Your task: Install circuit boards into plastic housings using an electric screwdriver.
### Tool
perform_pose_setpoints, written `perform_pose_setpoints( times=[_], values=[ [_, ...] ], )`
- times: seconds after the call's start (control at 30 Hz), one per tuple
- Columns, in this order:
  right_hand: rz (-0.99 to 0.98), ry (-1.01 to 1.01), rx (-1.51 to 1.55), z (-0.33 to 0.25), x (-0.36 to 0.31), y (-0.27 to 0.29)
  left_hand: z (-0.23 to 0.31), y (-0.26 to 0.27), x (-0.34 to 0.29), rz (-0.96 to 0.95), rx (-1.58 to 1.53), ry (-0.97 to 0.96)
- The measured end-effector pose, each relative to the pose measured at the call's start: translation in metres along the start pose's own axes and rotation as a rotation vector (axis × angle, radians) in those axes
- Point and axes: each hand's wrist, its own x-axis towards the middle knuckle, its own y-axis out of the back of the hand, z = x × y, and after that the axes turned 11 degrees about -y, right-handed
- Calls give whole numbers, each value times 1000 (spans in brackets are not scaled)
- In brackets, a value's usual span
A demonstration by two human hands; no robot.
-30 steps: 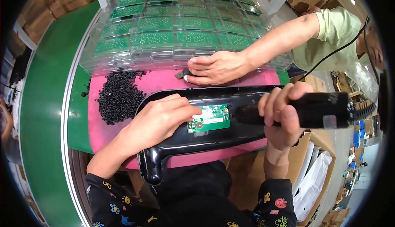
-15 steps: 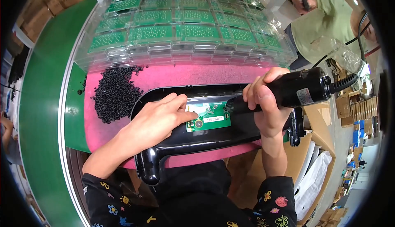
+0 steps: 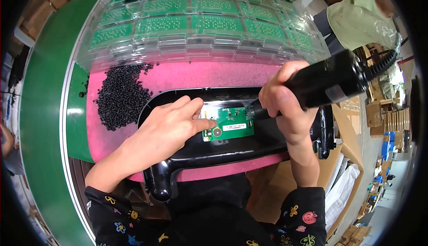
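Largest first, as seen from beside the bench. Green surface (image 3: pixel 44 112) running along the left, white strip down its edge. Clear plastic trays (image 3: pixel 196 43), stacked at the far side, filled with rows of green boards (image 3: pixel 218 23). Co-worker in a pale green top (image 3: pixel 356 25) beyond the trays, to the right. Pink mat (image 3: pixel 178 74) in front of the trays. On it, a long black housing (image 3: pixel 267 144), hollow side up, rounded arm at its near left corner overhanging the mat's edge.

Heap of small black pieces (image 3: pixel 122 99) left of the housing, on the mat. Black cylindrical tool (image 3: pixel 330 79), coiled cord at the rear, slanting down to the left. Right hand (image 3: pixel 287 105) wrapped firmly round its front portion. Left hand (image 3: pixel 171 121) over the housing's left half, one fingertip laid on the circuit board; I cannot tell whether its folded fingers grasp anything.

Circuit board (image 3: pixel 236 133): green, inside the housing, between both hands. Tool's nose at its right end; contact unclear. White label (image 3: pixel 232 127) on the board, then a smaller round component (image 3: pixel 217 132).
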Motion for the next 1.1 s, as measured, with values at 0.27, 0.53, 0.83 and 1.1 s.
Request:
perform_pose_setpoints(
  times=[0.27,0.53,0.83,1.1],
  values=[
    [-124,29,75,-3,-5,2,-2,-1,-5,-6,-28,3],
    [-219,244,438,-36,-14,-34,-11,-6,-2,238,-271,-118],
    [-269,257,460,-40,-12,-52,-12,0,-3,461,-573,-180],
    [-131,235,370,-37,-9,-65,-12,-1,-3,539,-320,-224]
  ],
)
